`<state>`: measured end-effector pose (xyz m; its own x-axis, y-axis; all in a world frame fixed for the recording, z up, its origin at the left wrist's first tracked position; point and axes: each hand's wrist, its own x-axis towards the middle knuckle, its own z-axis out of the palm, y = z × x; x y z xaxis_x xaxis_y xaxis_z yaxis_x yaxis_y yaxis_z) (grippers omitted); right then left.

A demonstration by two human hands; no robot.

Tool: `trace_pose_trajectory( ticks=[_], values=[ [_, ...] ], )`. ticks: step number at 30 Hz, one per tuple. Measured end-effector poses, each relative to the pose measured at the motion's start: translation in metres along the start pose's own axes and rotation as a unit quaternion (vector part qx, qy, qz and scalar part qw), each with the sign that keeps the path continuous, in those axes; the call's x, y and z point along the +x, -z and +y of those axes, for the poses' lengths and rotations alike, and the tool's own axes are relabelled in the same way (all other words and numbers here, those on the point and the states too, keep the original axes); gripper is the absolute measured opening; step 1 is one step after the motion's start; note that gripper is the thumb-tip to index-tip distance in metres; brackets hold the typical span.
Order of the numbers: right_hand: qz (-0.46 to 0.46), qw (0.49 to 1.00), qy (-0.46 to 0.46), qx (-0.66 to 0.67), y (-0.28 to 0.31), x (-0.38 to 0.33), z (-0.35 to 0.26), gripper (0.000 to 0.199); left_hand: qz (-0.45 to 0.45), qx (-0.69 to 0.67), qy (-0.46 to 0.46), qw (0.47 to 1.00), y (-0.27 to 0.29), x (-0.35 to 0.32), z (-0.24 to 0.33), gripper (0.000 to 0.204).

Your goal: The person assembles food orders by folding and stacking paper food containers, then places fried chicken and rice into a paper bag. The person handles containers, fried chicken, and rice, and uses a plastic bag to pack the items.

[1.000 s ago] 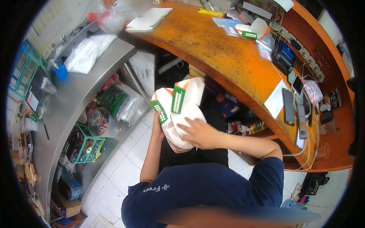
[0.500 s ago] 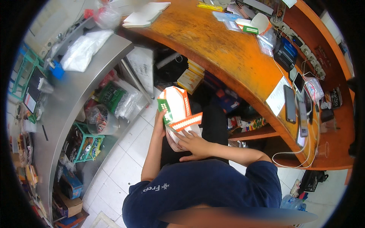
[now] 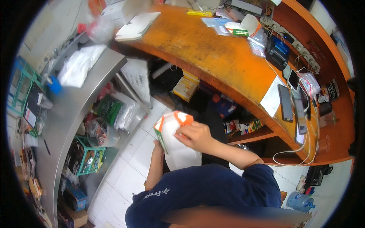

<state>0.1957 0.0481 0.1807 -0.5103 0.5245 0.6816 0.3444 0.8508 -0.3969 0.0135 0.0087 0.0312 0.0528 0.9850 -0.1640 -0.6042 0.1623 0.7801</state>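
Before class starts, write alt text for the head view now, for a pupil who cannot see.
A person in a dark blue shirt has both hands on a white, orange and green carton, the right hand at its upper right, the left hand, partly hidden, at its left side. An orange desk spans ahead and right; a metal counter stands left.

Broad open room lies over the middle of the orange wooden table [image 3: 201, 49], ahead and right. Phones [image 3: 286, 103] and a paper sheet [image 3: 270, 99] crowd its right end; an open carton [image 3: 249, 24] sits toward its far edge. A steel table [image 3: 74, 110] walls off the left, a white bag [image 3: 81, 66] on top. Between both tables, a gap over floor tiles [image 3: 131, 161] runs beside the left hand [image 3: 157, 146], bounded rightward by the held carton [image 3: 181, 148].
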Motion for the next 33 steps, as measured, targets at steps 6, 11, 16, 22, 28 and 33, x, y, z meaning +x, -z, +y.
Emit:
trace_pose_trajectory(
  ticks=[6, 11, 16, 22, 28, 33],
  values=[
    [-0.209, 0.976, -0.057, 0.038, 0.019, 0.02, 0.005, 0.018, 0.025, 0.02, -0.058, 0.998, 0.008, -0.017, 0.015, 0.07],
    [-0.283, 0.948, -0.077, 0.125, 0.078, 0.081, 0.072, 0.024, 0.177, -0.078, -0.011, 0.981, 0.013, 0.006, 0.014, 0.062],
    [-0.108, 0.827, -0.162, -0.527, 0.151, 0.167, 0.231, 0.028, 0.195, -0.17, -0.042, 0.965, 0.039, 0.011, 0.013, 0.066],
    [-0.252, 0.445, -0.198, -0.836, 0.217, 0.166, 0.398, 0.045, 0.224, -0.171, -0.073, 0.957, 0.048, 0.007, 0.011, 0.068],
    [-0.29, 0.63, -0.12, -0.711, 0.233, 0.176, 0.422, 0.029, 0.252, -0.154, -0.061, 0.953, 0.046, 0.01, 0.012, 0.068],
    [-0.004, 0.838, -0.155, -0.523, 0.239, 0.171, 0.357, 0.026, 0.24, -0.136, -0.079, 0.958, 0.04, 0.008, 0.014, 0.067]
  ],
)
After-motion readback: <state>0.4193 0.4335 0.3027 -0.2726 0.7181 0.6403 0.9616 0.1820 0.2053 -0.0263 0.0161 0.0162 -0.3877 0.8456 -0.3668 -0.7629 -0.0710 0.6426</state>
